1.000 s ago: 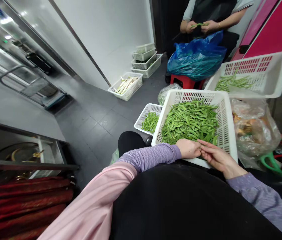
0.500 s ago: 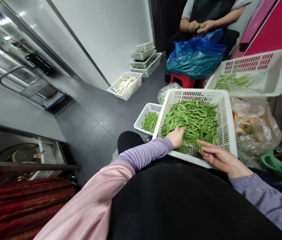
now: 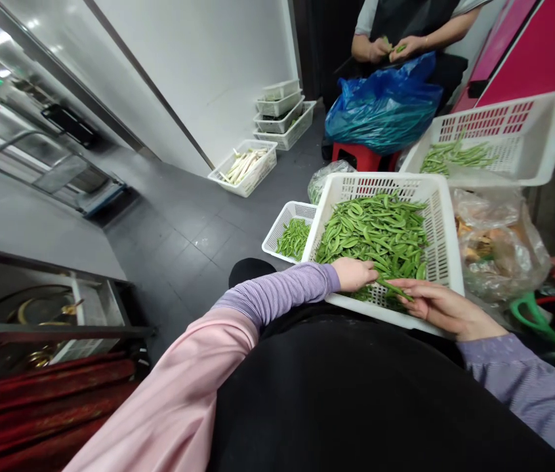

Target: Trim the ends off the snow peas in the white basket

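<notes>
Big white basket (image 3: 456, 262) was right up by the black apron (image 3: 346, 393), w/ a heap of green pods (image 3: 376, 229) in it & a strip of slotted bottom showing around 6 o'clock (clock dirs = from that basket's middle, 12 = far side). R hand (image 3: 437, 308) reached in from between 4 & 5, fingers pinched on one long green pod (image 3: 391, 288), its free end pointing approx 10 o'clock. L hand (image 3: 353, 274) was at abt 8 o'clock, low over the heap, fingers curled & close together, tips v near the pod's free end. Tbh can't tell if they had hold of anything.

Other stuff: small white basket (image 3: 280, 223) at 9, just beside the big one, w/ more green pieces in it. Approx 10 o'clock, on the floor (image 3: 184, 262), a basket of pale stalks (image 3: 260, 174), & a bit past it toward 11 a stack of white baskets (image 3: 285, 124). At 12 a blue plastic bag (image 3: 383, 108) sat above a red stool (image 3: 356, 156), & behind it the co-worker's hands (image 3: 408, 47) had something green, too small to make out. Tilted white basket (image 3: 536, 137) w/ some green beans (image 3: 459, 156) at 2, clear plastic bag (image 3: 504, 249) at 3, contents brownish.
</notes>
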Motion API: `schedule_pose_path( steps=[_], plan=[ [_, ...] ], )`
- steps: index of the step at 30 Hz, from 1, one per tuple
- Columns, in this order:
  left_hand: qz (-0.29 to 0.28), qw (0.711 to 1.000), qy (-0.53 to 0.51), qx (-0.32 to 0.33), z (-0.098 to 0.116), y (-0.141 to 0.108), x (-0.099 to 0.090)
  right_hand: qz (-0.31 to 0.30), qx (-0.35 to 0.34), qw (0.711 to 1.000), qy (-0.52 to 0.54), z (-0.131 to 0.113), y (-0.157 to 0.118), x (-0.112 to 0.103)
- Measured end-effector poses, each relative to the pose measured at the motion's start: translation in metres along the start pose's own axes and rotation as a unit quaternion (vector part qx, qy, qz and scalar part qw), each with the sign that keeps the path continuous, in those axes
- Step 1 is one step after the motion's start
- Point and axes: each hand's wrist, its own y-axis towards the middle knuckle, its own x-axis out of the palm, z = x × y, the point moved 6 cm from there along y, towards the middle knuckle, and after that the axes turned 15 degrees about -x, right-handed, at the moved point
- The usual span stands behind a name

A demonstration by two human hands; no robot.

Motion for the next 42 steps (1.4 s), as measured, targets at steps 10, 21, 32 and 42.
schedule_pose_path(
  steps=[10, 21, 32, 42],
  plan=[
    [-0.156, 0.974, -0.155, 0.048, 0.003, 0.033, -0.031, -0.128, -0.161, 0.831, -0.517, -0.041, 0.014, 0.02],
    [0.013, 0.846, -0.512, -0.147, 0.013, 0.066, -0.001, 0.266, -0.317, 0.846, -0.337, -0.077, 0.006, -0.029],
    [-0.187, 0.94, -0.185, -0.215, 0.026, 0.092, 0.102, 0.342, -0.335, 0.856, -0.196, -0.087, 0.007, -0.074],
    [-0.072, 0.967, -0.201, -0.136, -0.003, 0.065, 0.033, 0.047, -0.221, 0.78, -0.584, -0.052, 0.034, -0.036]
  ],
)
